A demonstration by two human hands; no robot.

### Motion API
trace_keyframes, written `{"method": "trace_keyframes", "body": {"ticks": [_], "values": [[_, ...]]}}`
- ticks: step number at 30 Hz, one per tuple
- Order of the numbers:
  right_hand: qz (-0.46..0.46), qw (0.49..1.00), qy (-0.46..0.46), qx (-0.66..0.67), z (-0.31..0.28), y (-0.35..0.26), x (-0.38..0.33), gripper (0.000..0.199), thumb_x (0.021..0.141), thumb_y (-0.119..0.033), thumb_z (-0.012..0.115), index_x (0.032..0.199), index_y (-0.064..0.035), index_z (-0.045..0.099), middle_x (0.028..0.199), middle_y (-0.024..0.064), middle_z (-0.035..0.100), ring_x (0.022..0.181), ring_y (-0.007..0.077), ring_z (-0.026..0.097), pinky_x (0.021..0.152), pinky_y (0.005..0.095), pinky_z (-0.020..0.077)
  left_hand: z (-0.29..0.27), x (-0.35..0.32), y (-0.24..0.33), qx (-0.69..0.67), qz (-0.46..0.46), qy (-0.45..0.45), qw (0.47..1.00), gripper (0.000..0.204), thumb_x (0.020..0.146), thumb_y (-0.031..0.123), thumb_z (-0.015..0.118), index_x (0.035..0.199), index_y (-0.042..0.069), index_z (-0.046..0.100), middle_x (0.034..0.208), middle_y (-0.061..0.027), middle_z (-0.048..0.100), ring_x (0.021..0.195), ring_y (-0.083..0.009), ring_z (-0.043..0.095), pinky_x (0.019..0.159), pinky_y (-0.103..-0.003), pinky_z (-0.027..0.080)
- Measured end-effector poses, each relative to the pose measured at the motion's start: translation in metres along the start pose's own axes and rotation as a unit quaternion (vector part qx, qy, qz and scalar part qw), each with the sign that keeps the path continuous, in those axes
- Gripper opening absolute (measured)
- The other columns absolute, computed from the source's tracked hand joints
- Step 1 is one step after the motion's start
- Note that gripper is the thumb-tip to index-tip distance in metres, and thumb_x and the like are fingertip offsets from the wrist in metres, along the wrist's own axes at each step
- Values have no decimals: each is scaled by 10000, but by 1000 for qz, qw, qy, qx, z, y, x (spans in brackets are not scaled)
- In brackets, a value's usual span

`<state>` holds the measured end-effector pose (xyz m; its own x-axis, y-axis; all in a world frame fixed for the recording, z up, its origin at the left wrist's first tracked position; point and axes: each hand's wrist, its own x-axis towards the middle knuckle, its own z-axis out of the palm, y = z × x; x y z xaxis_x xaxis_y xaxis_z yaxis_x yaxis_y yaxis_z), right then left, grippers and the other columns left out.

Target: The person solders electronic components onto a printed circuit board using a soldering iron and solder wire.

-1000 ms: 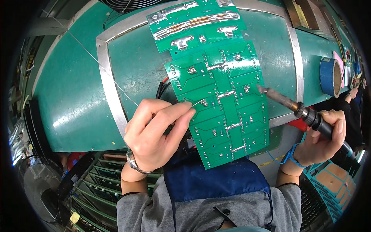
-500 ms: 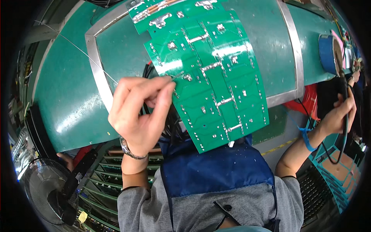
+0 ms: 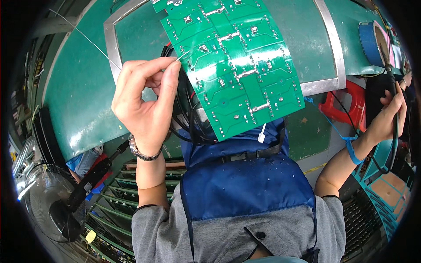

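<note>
My left hand pinches a thin solder wire between thumb and forefinger; a short end pokes out over the left edge of a large green circuit board. Solder joints, some in shiny bars, cover the board's upward face. Out at the far right, my right hand grips a soldering iron with a dark cable. The iron's front end is at the open mouth of a blue round container; its exact tip is hard to make out.
Under the board is a green worktable with a metal frame. Black cables bunch beneath the board's left edge. A red stool stands right, a fan lower left, beside racked boards. Another person's hand shows far right.
The board sits higher in the picture, with more of my blue apron showing below it. My left hand appears a little farther up and left. Both hands keep their grips.
</note>
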<state>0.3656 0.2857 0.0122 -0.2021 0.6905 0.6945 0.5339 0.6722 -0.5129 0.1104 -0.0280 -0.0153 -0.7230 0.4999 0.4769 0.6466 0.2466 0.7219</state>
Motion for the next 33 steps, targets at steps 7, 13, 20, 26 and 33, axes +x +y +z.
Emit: {"method": "trace_keyframes", "body": {"ticks": [7, 13, 20, 26, 33], "values": [[14, 995, -57, 83, 4, -51, -40, 350, 992, -222, 463, 1060, 46, 677, 777, 105, 682, 584, 61, 529, 529, 188, 357, -13, -8, -5, 26, 1, 17, 1000, 88, 777, -13, 742, 856, 4, 706, 763, -33, 596, 617, -62, 525, 535, -195, 418], [12, 983, -110, 148, 5, -76, -70, 402, 1001, -260, 433, 1138, 65, 628, 803, 129, 679, 596, 82, 566, 529, 185, 387, -18, -15, -6, 29, -5, 28, 999, 88, 778, -15, 738, 856, 4, 703, 761, -31, 600, 621, -62, 532, 537, -196, 424], [19, 958, -156, 239, 4, -80, -85, 535, 986, -411, 490, 1145, 84, 619, 829, 157, 687, 601, 105, 612, 521, 172, 422, -25, -19, -9, 66, -18, 24, 997, 140, 808, -17, 700, 945, 11, 689, 863, -56, 614, 738, -97, 579, 637, -219, 478], [2, 947, -216, 238, 6, -85, -91, 638, 983, -492, 439, 1150, 103, 599, 855, 191, 676, 633, 170, 643, 521, 204, 437, -26, -9, 0, -178, -194, -42, 964, 427, 911, 47, 584, 1312, -43, 465, 1259, -162, 546, 1176, -216, 533, 982, -327, 442], [-49, 926, -272, 258, 14, -94, -91, 309, 919, -225, 635, 1118, 11, 656, 848, 145, 677, 736, 196, 675, 675, 290, 529, -16, 12, -1, -534, -398, -96, 740, 428, 959, 180, 546, 1297, -62, 442, 1278, -201, 526, 1209, -284, 506, 1004, -427, 431]]}}
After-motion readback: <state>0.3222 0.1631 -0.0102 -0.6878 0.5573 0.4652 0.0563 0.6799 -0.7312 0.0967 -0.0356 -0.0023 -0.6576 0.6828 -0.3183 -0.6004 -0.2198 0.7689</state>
